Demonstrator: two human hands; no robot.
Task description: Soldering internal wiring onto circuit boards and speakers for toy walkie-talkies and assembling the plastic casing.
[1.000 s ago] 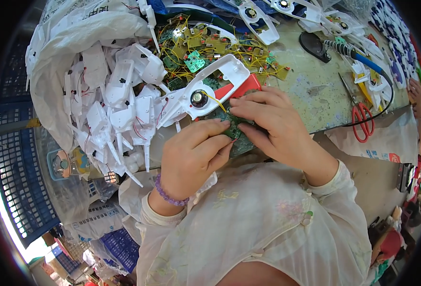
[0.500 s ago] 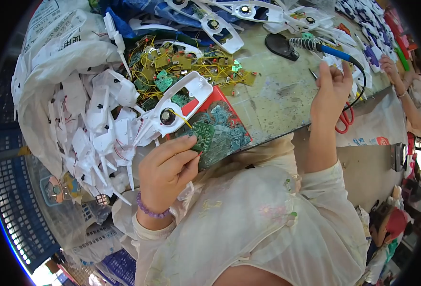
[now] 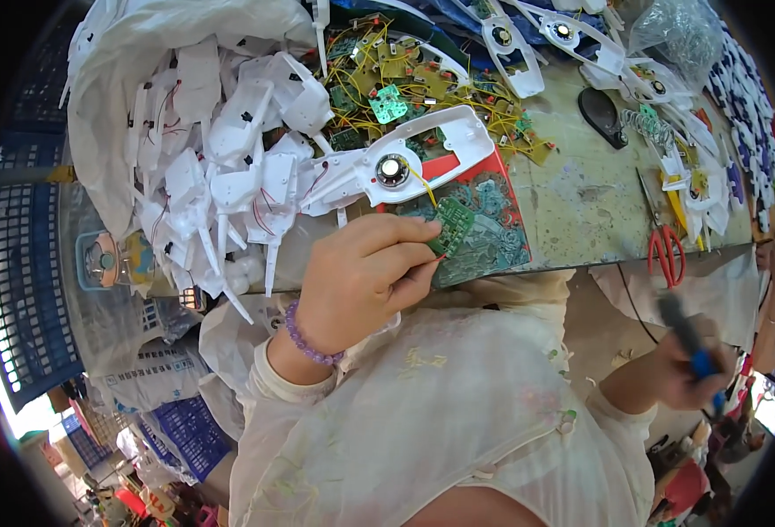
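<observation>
— While my left hand curls over the table edge, what is it gripping?

— I see thumb and fingertips pinched on a small green circuit board, tilted above the red tray, a yellow wire running to the white plastic shell with its round speaker.

— And my right hand?

— Low beside the table, blurred, fist closed round a dark blue-handled tool. Red scissors lie nearby; white housings crowd the left.

Bright, even daylight; fisheye-bent edges, dark rim, motion blur at lower right.
</observation>
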